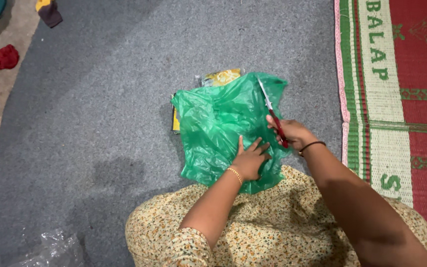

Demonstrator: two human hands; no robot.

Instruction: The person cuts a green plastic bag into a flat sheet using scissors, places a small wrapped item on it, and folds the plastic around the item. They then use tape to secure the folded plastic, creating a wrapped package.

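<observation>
grey carpet (pixel 100 99), r hand (pixel 295 133) w/ scissors (pixel 272 112), green bag (pixel 218 128)

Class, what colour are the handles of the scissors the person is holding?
Red: the scissors in the right hand have red handles, seen in the head view.

At the centre, the green bag (pixel 223 128) is thin plastic film, crinkled and faintly glossy. The scissors (pixel 273 114) crossing its right side have bright metal blades and red handles, probably plastic. The grey carpet (pixel 100 123) underneath looks matt and coarse. At the right edge the woven mat (pixel 396 99) shows a ribbed, dull weave. Lower left lies clear, shiny plastic wrap (pixel 50 249). The yellow flowered garment (pixel 282 222) is soft matt cloth.
</observation>
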